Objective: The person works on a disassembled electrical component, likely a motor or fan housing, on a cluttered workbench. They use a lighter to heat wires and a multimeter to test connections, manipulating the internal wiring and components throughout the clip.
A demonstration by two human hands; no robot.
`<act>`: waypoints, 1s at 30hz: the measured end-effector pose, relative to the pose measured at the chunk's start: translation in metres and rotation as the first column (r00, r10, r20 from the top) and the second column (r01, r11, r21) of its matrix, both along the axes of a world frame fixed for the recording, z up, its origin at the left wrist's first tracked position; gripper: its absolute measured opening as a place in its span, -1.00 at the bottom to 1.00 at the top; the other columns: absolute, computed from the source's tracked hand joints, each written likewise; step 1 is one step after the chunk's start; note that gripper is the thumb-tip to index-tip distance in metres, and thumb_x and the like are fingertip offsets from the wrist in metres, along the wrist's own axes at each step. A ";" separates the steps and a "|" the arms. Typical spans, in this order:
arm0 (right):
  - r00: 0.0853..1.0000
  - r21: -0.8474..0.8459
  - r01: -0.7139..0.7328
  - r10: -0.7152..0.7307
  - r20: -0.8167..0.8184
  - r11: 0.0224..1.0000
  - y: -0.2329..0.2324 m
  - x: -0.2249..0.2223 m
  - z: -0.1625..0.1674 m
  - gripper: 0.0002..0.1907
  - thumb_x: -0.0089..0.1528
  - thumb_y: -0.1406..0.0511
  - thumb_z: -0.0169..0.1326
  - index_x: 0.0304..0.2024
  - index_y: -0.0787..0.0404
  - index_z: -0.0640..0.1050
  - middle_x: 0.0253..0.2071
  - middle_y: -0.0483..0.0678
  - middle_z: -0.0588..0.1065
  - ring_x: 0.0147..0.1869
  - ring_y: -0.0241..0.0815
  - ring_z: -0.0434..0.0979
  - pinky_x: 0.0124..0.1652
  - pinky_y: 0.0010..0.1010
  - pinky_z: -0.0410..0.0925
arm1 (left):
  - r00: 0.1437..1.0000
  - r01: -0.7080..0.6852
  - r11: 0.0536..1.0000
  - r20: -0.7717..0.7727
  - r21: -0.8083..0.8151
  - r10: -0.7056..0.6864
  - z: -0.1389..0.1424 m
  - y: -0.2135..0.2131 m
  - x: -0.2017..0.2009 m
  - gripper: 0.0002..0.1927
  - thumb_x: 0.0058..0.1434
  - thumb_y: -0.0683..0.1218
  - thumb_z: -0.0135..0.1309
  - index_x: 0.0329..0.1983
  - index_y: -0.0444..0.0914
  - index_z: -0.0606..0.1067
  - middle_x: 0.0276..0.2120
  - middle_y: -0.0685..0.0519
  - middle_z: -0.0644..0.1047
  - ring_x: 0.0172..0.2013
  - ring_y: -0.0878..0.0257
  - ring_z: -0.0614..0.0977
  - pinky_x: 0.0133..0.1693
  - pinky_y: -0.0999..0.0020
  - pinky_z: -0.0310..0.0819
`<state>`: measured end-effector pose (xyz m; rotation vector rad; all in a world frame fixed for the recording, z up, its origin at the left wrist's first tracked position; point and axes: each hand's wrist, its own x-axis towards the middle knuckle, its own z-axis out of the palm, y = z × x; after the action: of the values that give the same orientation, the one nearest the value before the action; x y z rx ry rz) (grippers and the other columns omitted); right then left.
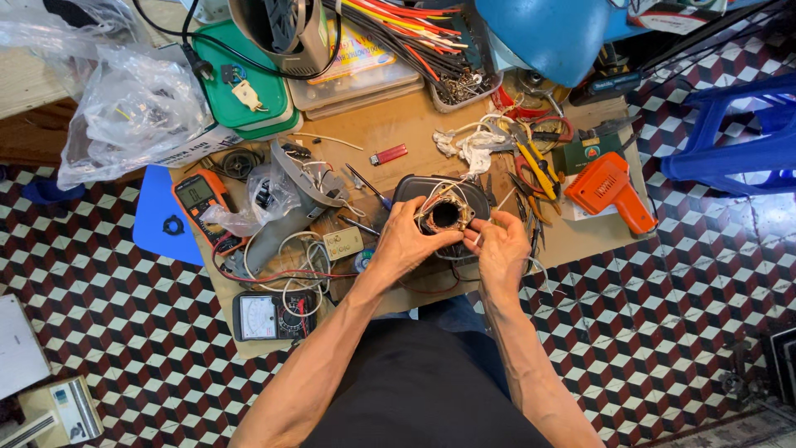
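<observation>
Copper-wound round motor coil [446,216] gripped by left hand [406,242]; right hand [501,249] pinches its thin wire, over dark tray [414,187].

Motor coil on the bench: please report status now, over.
Left hand grips motor coil. Right hand pinches its white wire. Pliers, screwdriver lie close by.

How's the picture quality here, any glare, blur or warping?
Head view: the hands and the motor coil they hold are sharp and evenly lit; sun glare washes the floor tiles at right; the wide lens bends the edges; the plastic bags glint.
</observation>
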<state>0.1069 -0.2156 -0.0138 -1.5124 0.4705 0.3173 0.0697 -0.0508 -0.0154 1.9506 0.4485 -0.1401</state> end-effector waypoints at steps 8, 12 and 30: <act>1.000 -0.040 -0.007 0.006 -0.023 0.999 0.011 0.004 0.008 -0.64 0.34 0.39 0.03 0.18 0.38 0.39 -0.15 0.06 0.56 -0.19 -0.27 0.59 -0.21 -0.44 0.55 | 0.974 -0.225 0.915 -0.078 -0.335 0.212 0.008 0.006 -0.012 -0.61 0.37 0.07 0.04 0.14 -0.22 0.56 -0.05 -0.11 0.50 -0.16 0.18 0.65 -0.07 0.34 0.56; 0.999 0.047 -0.011 0.013 -0.044 0.999 0.021 0.014 0.011 -0.67 0.33 0.38 0.02 0.13 0.35 0.41 -0.15 0.00 0.59 -0.21 -0.32 0.61 -0.27 -0.52 0.52 | 0.933 -0.305 0.920 0.116 -0.245 0.340 0.025 -0.005 -0.012 -0.75 0.37 -0.06 0.09 0.04 -0.24 0.59 -0.10 -0.02 0.56 -0.22 0.25 0.68 -0.16 0.40 0.59; 0.975 0.376 -0.163 0.207 -0.080 0.912 0.000 0.037 -0.021 -0.60 0.31 0.35 0.13 0.17 0.38 0.43 -0.28 -0.08 0.57 -0.41 -0.41 0.51 -0.45 -0.61 0.38 | 0.919 -0.361 0.629 -0.149 -0.689 0.364 0.033 -0.007 -0.008 -0.45 0.12 -0.15 0.33 0.13 -0.39 0.39 -0.18 -0.01 0.60 -0.19 0.36 0.62 -0.12 0.51 0.57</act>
<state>0.1439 -0.2153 -0.0343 -1.1746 0.3372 0.6138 0.0613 -0.0581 0.0177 1.0624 0.6647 -0.0323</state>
